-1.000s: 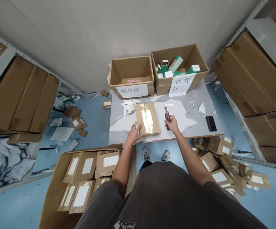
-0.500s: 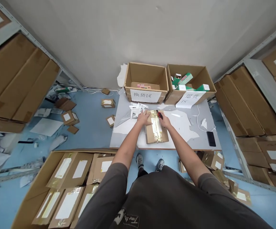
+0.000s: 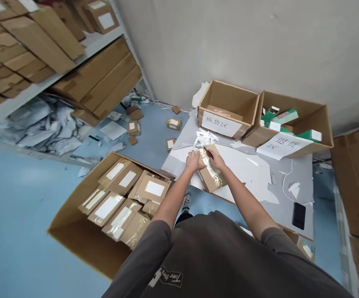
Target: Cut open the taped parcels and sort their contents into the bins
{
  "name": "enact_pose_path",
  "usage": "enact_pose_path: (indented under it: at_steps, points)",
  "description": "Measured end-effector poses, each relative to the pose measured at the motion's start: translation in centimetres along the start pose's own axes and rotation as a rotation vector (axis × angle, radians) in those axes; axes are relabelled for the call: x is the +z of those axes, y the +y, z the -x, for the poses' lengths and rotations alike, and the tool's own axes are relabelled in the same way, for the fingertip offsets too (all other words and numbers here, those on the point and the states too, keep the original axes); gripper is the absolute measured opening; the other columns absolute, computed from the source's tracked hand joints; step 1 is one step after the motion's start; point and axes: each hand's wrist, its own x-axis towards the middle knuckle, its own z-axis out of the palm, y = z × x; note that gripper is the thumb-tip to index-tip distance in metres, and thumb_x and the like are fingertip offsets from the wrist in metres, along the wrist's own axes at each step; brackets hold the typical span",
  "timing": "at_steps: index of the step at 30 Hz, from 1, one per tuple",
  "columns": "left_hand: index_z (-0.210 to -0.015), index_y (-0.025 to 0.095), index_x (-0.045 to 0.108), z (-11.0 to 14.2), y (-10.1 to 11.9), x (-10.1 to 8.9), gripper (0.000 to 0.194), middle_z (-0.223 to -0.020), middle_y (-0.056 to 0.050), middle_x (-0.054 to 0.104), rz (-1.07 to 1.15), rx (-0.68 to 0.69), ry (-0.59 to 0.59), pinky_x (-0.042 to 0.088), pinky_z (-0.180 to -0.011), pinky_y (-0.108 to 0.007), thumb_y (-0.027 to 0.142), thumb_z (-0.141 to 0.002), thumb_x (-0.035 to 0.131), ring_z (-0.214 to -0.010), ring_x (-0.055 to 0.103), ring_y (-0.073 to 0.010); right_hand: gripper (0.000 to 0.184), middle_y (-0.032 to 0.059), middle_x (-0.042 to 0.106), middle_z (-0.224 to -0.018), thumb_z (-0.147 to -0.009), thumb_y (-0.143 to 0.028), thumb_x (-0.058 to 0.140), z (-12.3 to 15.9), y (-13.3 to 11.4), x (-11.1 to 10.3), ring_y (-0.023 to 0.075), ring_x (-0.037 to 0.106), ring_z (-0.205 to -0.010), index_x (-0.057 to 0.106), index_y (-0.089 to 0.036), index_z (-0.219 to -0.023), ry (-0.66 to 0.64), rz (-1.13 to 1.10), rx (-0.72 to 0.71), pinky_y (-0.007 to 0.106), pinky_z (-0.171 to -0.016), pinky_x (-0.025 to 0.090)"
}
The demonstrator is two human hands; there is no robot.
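A taped cardboard box (image 3: pixel 214 176) lies at an angle on the table, with shiny clear tape and a white label strip along its top. My left hand (image 3: pixel 194 160) holds the box by its left side near the far end, thumb across the top. In my right hand (image 3: pixel 217 160) is a red and black utility knife (image 3: pixel 209 154), its front end over the tape at the far part of the box. Whether the blade touches the tape is too small to tell. Torn white strips (image 3: pixel 204 137) lie just beyond the box.
Two open cartons with handwritten signs, a left carton (image 3: pixel 238 131) and a right carton (image 3: pixel 317 145) holding green boxes, stand at the table's back. A phone (image 3: pixel 299 215) lies front right. A large carton (image 3: pixel 74 244) of parcels stands left, near shelves (image 3: pixel 83 56).
The view has swung left, so the table sits further right and tilted. Both hands stay at the box; the left hand's fingers look more curled at its side.
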Motion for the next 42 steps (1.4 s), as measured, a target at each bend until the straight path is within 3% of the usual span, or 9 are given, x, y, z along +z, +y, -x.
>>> enact_pose_path:
  at_steps: [4,8,14,21,26,30,36,42]
  points:
    - [-0.172,0.023,0.029,1.3,0.0,0.5,0.119,-0.175,-0.019,0.027,0.016,-0.066,-0.014,0.041,-0.122,-0.049,0.082,-0.078,0.073,-0.156,0.030,-0.0406,0.067,0.0146,0.072,-0.140,-0.103,-0.025,0.043,-0.1,-1.5,0.3,0.0321,0.071,-0.123,0.038,-0.020,-0.170,-0.041,0.100,-0.032,0.046,-0.108,0.053]
    - [-0.174,0.020,0.023,1.2,0.6,0.9,0.117,-0.180,-0.019,0.017,0.020,-0.090,-0.052,0.038,-0.125,-0.051,0.078,-0.083,0.070,-0.163,0.020,-0.0399,0.064,0.0132,0.074,-0.138,-0.104,-0.028,0.048,0.0,-2.8,-0.7,0.0313,0.071,-0.123,0.041,-0.023,-0.168,-0.079,0.191,-0.026,0.043,-0.108,0.051]
    - [-0.176,0.026,0.018,0.8,0.5,1.5,0.117,-0.183,-0.015,0.006,0.034,-0.108,-0.073,0.037,-0.125,-0.055,0.083,-0.085,0.064,-0.168,0.010,-0.0405,0.070,0.0181,0.073,-0.138,-0.099,-0.023,0.060,-0.3,-5.0,-1.8,0.0336,0.070,-0.126,0.041,-0.019,-0.167,-0.148,0.269,0.015,0.041,-0.105,0.051]
    - [-0.176,0.026,0.012,0.9,0.2,2.0,0.114,-0.184,-0.013,-0.002,0.026,-0.121,-0.096,0.034,-0.128,-0.055,0.081,-0.089,0.060,-0.169,0.005,-0.0397,0.072,0.0202,0.071,-0.141,-0.098,-0.034,0.072,1.0,-4.3,-1.0,0.0353,0.069,-0.129,0.044,-0.020,-0.162,-0.195,0.287,0.011,0.042,-0.104,0.053]
    - [-0.176,0.029,0.012,1.2,0.0,2.1,0.110,-0.184,-0.009,-0.003,0.037,-0.107,-0.059,0.033,-0.128,-0.055,0.079,-0.090,0.058,-0.168,0.004,-0.0405,0.055,0.0205,0.074,-0.134,-0.101,-0.028,0.060,4.7,-2.7,-1.3,0.0359,0.071,-0.124,0.054,-0.019,-0.155,-0.247,0.332,0.041,0.043,-0.102,0.054]
    - [-0.176,0.028,0.014,1.2,0.0,2.1,0.114,-0.184,-0.009,-0.002,0.069,-0.114,-0.049,0.032,-0.128,-0.058,0.081,-0.087,0.060,-0.168,0.003,-0.0429,0.057,0.0206,0.074,-0.134,-0.096,-0.021,0.061,9.2,-1.4,-1.1,0.0358,0.071,-0.123,0.057,-0.020,-0.152,-0.305,0.349,0.094,0.043,-0.101,0.054]
    - [-0.176,0.030,0.012,0.8,0.1,2.0,0.115,-0.184,-0.007,-0.005,0.044,-0.128,-0.071,0.030,-0.128,-0.061,0.083,-0.086,0.059,-0.168,-0.001,-0.0436,0.054,0.0187,0.073,-0.133,-0.101,-0.017,0.053,15.4,0.3,-0.9,0.0326,0.071,-0.125,0.053,-0.021,-0.155,-0.328,0.384,0.139,0.039,-0.096,0.056]
    - [-0.176,0.032,0.007,0.7,0.5,1.9,0.115,-0.184,-0.003,-0.009,-0.032,-0.172,-0.095,0.033,-0.128,-0.058,0.088,-0.086,0.052,-0.168,0.001,-0.0417,0.061,0.0190,0.075,-0.129,-0.098,-0.013,0.055,18.4,1.3,-0.8,0.0320,0.072,-0.121,0.048,-0.020,-0.158,-0.337,0.359,0.166,0.037,-0.092,0.054]
